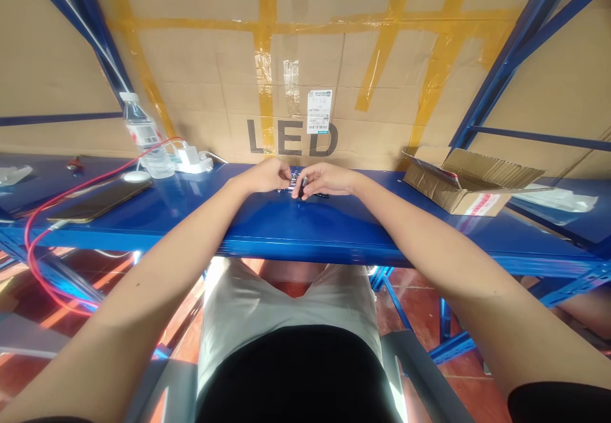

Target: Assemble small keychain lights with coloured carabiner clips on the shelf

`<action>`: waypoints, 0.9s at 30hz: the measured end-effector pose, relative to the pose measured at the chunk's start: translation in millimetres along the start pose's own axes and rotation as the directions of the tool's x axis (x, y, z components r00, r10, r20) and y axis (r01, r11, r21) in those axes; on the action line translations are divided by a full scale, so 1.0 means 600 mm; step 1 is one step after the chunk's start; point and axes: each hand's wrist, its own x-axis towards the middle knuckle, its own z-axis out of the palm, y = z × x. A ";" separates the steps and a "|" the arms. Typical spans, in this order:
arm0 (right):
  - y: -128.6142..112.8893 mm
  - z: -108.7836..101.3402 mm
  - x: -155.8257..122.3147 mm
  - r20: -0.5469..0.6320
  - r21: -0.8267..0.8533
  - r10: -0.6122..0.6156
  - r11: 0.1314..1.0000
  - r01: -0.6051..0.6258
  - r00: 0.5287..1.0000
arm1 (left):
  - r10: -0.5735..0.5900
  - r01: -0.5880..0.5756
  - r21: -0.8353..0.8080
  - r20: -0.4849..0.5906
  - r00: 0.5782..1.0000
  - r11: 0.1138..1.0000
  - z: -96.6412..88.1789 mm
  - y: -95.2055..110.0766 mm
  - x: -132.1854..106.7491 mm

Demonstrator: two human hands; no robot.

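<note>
My right hand [329, 179] holds a small black cylindrical piece [302, 187] with a silvery upper end, pinched upright between thumb and fingers just above the blue shelf top [305, 226]. Close beside it, my left hand [268, 176] is closed with its fingertips together and bent down; whatever it grips is hidden. Between the two hands lie small shiny metallic bits [293, 179], too small to name. A thin dark piece [322, 195] rests on the blue surface under my right hand.
On the left stand a water bottle [147, 137] and a white power strip [193, 163], near a phone [102, 201] with a red cable [76, 191]. An opened cardboard box [458, 181] sits on the right. Behind rises a large taped carton [214, 92]; blue posts [506, 73] flank it.
</note>
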 end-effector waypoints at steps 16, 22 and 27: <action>0.014 -0.034 0.011 -0.319 -0.346 -0.065 0.937 -0.053 0.946 | 0.305 -0.294 0.085 -0.172 0.937 0.952 0.022 0.056 -0.006; 0.016 -0.042 0.010 -0.317 -0.386 -0.081 0.921 -0.051 0.945 | 0.412 -0.378 0.281 -0.073 0.908 0.882 0.026 0.064 -0.009; 0.015 -0.041 0.008 -0.315 -0.385 -0.085 0.922 -0.046 0.945 | 0.447 -0.393 0.384 -0.058 0.893 0.836 0.032 0.063 -0.005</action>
